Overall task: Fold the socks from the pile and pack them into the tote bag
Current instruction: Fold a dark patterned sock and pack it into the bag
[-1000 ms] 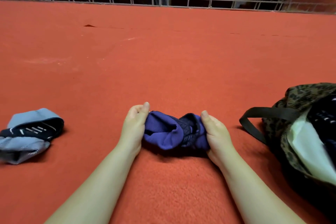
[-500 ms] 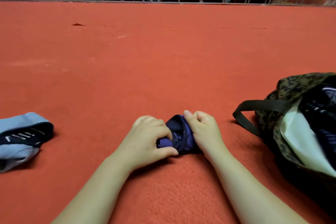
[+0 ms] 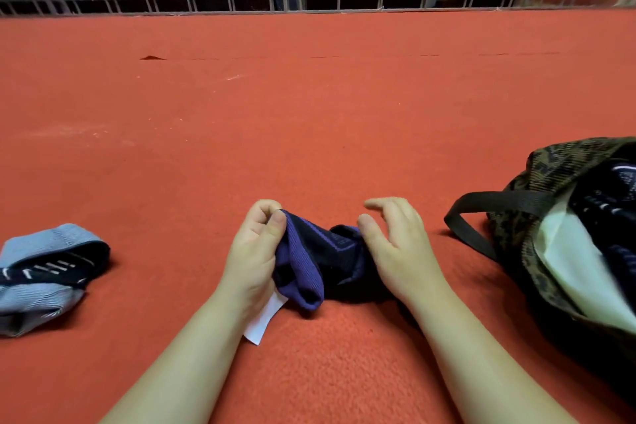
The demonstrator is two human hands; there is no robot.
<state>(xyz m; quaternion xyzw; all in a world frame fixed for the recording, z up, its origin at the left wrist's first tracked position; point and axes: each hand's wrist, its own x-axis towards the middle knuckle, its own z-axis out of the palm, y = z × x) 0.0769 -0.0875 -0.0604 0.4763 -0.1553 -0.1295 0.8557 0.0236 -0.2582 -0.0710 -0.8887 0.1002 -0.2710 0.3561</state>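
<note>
Half a sec ago both hands were bunched tight over the purple sock, squeezing it into a small wad; now the bundle has loosened and spread out again on the red felt tabletop, w/ a ribbed purple cuff flopping toward the camera. A white tag pokes out under the left wrist (wasn't visible before). Reads like the fold is being redone or the cuff turned over the roll, so this pair isn't ready to pack yet.

Left hand: thumb and curled fingers pinch the cuff's upper edge, wrist low on the felt. Right hand: thumb presses on the dark end of the sock, fingers lifted and loosely spread, gripping nothing, so it's released but touching.

Sock sits between the two hands, center-front. Tote bag lies to the right, mouth open, black strap looping out, dark socks already inside by the look of it. On the far left a light-blue-and-navy sock pile waits, well apart from the hands. Next job, prob: finish the tuck, then carry right to the bag.
</note>
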